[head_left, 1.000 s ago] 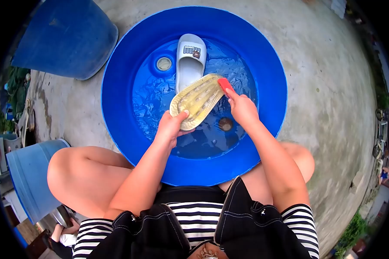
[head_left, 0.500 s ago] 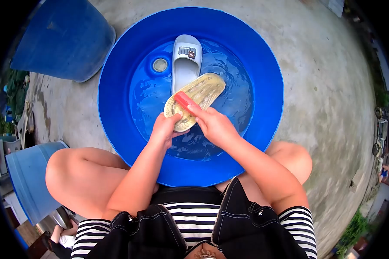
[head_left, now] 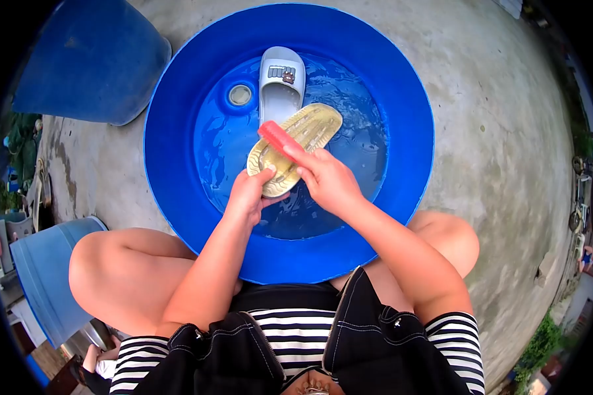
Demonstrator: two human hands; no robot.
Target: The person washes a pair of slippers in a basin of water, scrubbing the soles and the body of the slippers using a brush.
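Observation:
In the head view, my left hand (head_left: pixel 250 191) is closed round the near end of a yellowed slipper (head_left: pixel 314 125), thumb on top and fingers beneath. Its ridged sole faces up. A red brush (head_left: pixel 277 137) is in my right hand (head_left: pixel 329 181), lying across the sole near the left hand; its bristles are hidden. Both hands are over a blue tub (head_left: pixel 171 131) with shallow water (head_left: pixel 349 164) in it. Another slipper (head_left: pixel 282 72), pale grey with a small figure on its strap, sits in the tub behind the held one, which partly covers it.
A large blue barrel (head_left: pixel 92 66) stands at the upper left, and a lighter blue bucket (head_left: pixel 56 270) is beside my left knee. Concrete ground (head_left: pixel 501 145) surrounds the tub. Part of another person (head_left: pixel 102 359) shows at the lower left.
The red brush has shifted slightly up and left over the sole, and its tilt has changed a little. My left hand keeps its grip on the slipper. The view has moved slightly.

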